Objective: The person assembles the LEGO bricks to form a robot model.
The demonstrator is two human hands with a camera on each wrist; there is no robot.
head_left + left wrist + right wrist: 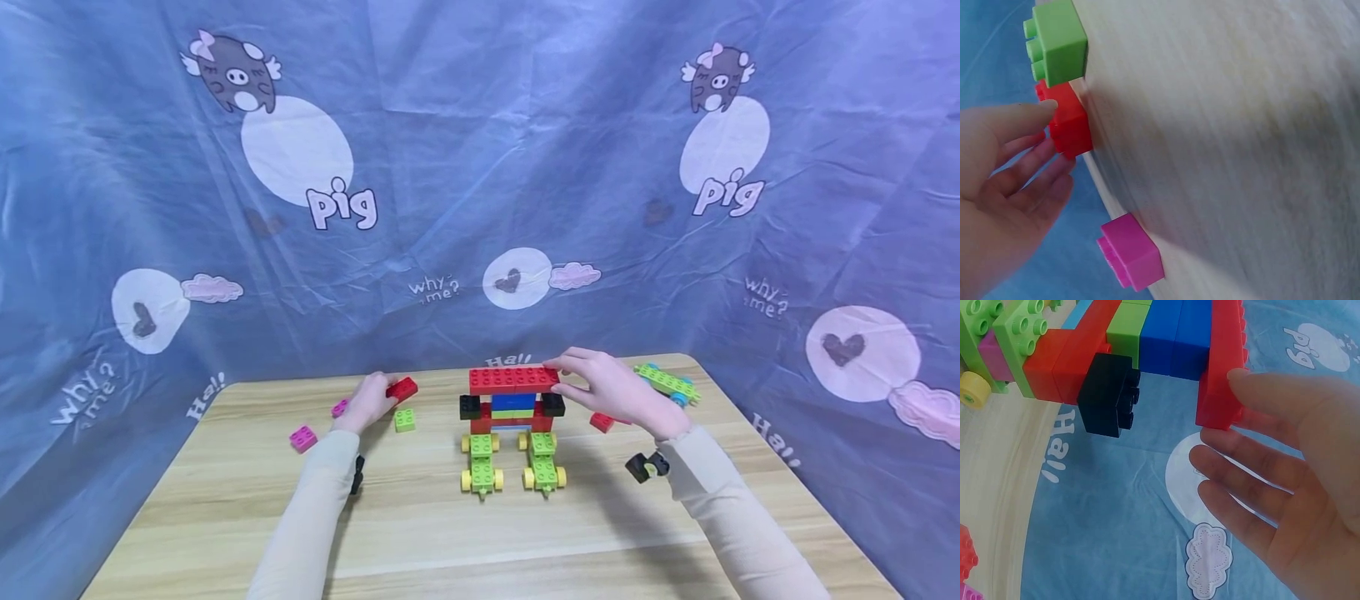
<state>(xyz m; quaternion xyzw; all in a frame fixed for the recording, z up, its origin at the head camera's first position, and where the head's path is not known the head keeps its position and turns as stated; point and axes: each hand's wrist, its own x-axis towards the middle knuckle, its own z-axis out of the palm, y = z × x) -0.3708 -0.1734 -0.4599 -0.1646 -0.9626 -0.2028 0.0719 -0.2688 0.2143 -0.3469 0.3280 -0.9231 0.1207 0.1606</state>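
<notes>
My left hand (pixel 367 402) reaches to the far left part of the table and pinches a red brick (pixel 402 389) between thumb and fingers; the left wrist view shows the same red brick (pixel 1071 125) close to the tabletop. Mid-table stands a built structure with a long red top layer (pixel 513 380), blue and green bricks (pixel 513 406) under it, and a black brick (pixel 1109 394) on each side. My right hand (pixel 611 387) pinches the right end of that top layer, thumb on the near face, index finger behind; its other fingers are extended.
Two green wheeled bases (pixel 482 467) with yellow wheels carry the structure. A green brick (pixel 405 419) and a magenta brick (pixel 303 438) lie left. On the right are a red brick (pixel 601 422) and a green base with blue wheels (pixel 666 382). Blue cloth (pixel 450 208) hangs behind.
</notes>
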